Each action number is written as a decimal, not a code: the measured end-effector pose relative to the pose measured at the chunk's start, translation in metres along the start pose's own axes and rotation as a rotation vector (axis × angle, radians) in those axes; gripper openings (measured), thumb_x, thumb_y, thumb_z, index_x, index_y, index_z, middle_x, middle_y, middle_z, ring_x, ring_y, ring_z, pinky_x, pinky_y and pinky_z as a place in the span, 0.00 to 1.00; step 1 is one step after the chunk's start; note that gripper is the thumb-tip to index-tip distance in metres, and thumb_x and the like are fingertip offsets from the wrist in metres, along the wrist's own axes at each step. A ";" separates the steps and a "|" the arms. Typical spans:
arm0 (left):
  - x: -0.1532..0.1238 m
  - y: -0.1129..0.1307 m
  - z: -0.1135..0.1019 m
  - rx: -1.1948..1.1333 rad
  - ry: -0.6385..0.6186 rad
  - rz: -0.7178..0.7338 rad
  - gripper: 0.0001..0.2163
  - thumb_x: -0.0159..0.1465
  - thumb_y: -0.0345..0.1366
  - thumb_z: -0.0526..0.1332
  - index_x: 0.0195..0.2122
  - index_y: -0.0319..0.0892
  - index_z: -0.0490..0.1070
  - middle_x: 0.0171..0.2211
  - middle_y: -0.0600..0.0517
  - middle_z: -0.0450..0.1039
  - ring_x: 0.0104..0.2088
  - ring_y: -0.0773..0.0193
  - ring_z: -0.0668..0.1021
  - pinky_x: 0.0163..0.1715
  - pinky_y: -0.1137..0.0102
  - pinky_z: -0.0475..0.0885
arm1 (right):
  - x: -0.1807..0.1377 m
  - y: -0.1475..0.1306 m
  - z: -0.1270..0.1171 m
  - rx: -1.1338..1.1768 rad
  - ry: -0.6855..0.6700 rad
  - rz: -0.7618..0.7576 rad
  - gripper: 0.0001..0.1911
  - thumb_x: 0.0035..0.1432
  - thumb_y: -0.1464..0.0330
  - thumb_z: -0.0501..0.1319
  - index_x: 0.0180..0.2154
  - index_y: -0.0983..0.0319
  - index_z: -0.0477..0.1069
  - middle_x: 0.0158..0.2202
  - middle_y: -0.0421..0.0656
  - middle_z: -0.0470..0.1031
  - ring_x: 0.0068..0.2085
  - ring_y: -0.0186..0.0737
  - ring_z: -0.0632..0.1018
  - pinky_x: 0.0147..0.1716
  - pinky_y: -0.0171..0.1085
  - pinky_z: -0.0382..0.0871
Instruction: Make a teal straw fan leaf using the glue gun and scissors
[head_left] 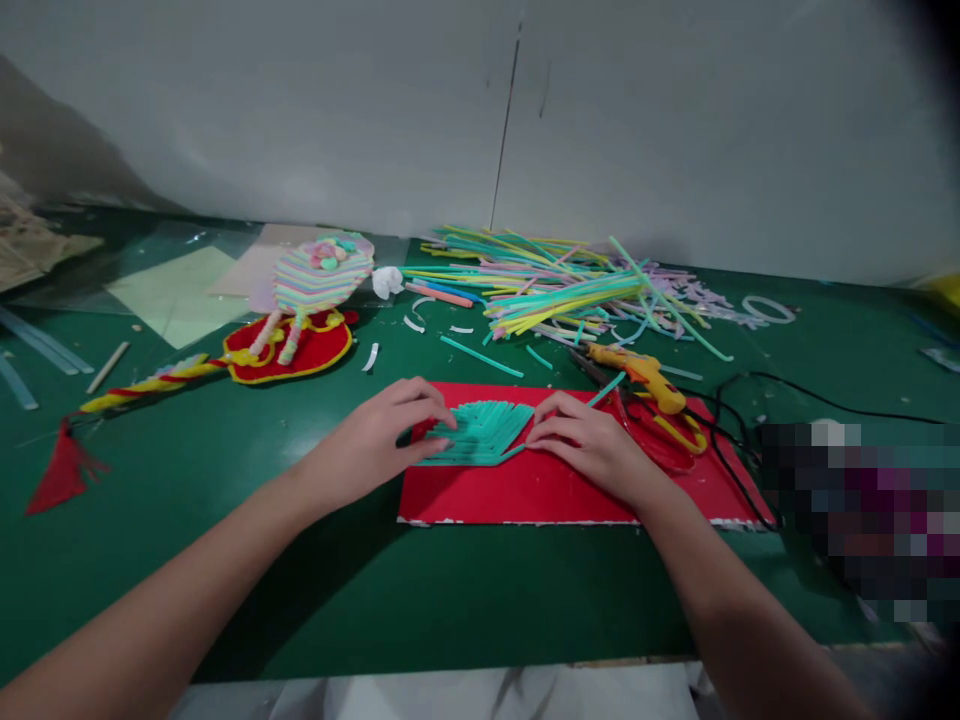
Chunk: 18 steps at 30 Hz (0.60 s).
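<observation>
On the green table (225, 470), near its front edge, lies a red sheet (540, 490), and on the sheet's upper middle rests a flat fan of teal straws (480, 432) laid side by side. The left hand (382, 435) lies palm-down at the fan's left edge, fingers loosely spread and their tips pressing on the straws, clamped on nothing. The right hand (589, 440) lies flat at the fan's right edge, fingers together and extended, tips touching the straws; a single teal straw (609, 388) pokes out from beyond its knuckles. Just right of that hand, partly on the sheet, sit an orange glue gun (641, 375) and red-handled scissors (671, 430), with a black cord (739, 440) looping beside them. Farther back spreads a loose heap of coloured straws (555, 285). Off to the left lies a striped straw-built figure (319, 275) on a red, yellow-edged shape (311, 350)
</observation>
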<state>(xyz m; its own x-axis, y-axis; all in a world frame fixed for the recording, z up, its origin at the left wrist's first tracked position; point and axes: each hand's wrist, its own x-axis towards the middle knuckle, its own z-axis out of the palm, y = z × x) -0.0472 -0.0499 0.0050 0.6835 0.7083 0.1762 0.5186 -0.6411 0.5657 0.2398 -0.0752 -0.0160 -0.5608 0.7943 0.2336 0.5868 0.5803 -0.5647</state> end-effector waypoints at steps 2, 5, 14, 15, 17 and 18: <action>-0.013 -0.001 0.003 0.002 -0.017 0.010 0.08 0.64 0.39 0.59 0.43 0.46 0.70 0.45 0.51 0.67 0.46 0.62 0.71 0.45 0.68 0.67 | 0.000 0.000 0.000 -0.012 -0.006 -0.005 0.09 0.63 0.67 0.55 0.37 0.59 0.75 0.41 0.44 0.69 0.42 0.35 0.75 0.43 0.35 0.68; -0.028 -0.005 0.007 0.033 -0.016 -0.011 0.09 0.63 0.41 0.59 0.43 0.46 0.69 0.46 0.50 0.67 0.46 0.60 0.70 0.46 0.65 0.67 | 0.001 -0.001 0.000 -0.027 -0.006 -0.015 0.09 0.63 0.67 0.55 0.37 0.59 0.75 0.41 0.44 0.70 0.42 0.36 0.75 0.43 0.35 0.68; -0.029 -0.013 0.013 -0.046 -0.024 -0.052 0.08 0.63 0.41 0.58 0.42 0.45 0.70 0.44 0.49 0.68 0.45 0.60 0.71 0.45 0.64 0.69 | 0.002 -0.005 0.000 -0.010 0.021 -0.035 0.09 0.62 0.69 0.56 0.37 0.59 0.75 0.40 0.45 0.71 0.42 0.37 0.75 0.42 0.37 0.70; -0.028 -0.014 0.013 -0.054 -0.021 -0.052 0.08 0.63 0.40 0.59 0.41 0.45 0.70 0.44 0.49 0.68 0.45 0.61 0.72 0.45 0.65 0.69 | 0.002 -0.005 0.000 -0.010 0.021 -0.039 0.09 0.62 0.69 0.56 0.37 0.58 0.75 0.40 0.45 0.71 0.42 0.37 0.75 0.42 0.37 0.70; -0.028 -0.014 0.012 -0.063 -0.013 -0.050 0.08 0.63 0.39 0.59 0.41 0.45 0.71 0.44 0.49 0.69 0.44 0.60 0.72 0.45 0.65 0.69 | 0.002 -0.004 0.000 0.002 0.024 -0.042 0.09 0.62 0.68 0.56 0.37 0.58 0.76 0.40 0.45 0.71 0.42 0.38 0.75 0.42 0.37 0.70; -0.028 -0.015 0.012 -0.065 -0.013 -0.050 0.07 0.63 0.39 0.58 0.41 0.45 0.71 0.44 0.49 0.69 0.44 0.61 0.72 0.45 0.64 0.69 | 0.002 -0.004 0.000 0.013 0.033 -0.036 0.09 0.62 0.68 0.57 0.37 0.58 0.76 0.40 0.45 0.71 0.42 0.38 0.75 0.43 0.37 0.70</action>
<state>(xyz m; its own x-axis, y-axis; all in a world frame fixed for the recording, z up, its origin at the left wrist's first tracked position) -0.0677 -0.0641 -0.0182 0.6642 0.7351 0.1360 0.5184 -0.5840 0.6247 0.2366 -0.0763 -0.0133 -0.5618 0.7787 0.2793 0.5587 0.6061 -0.5661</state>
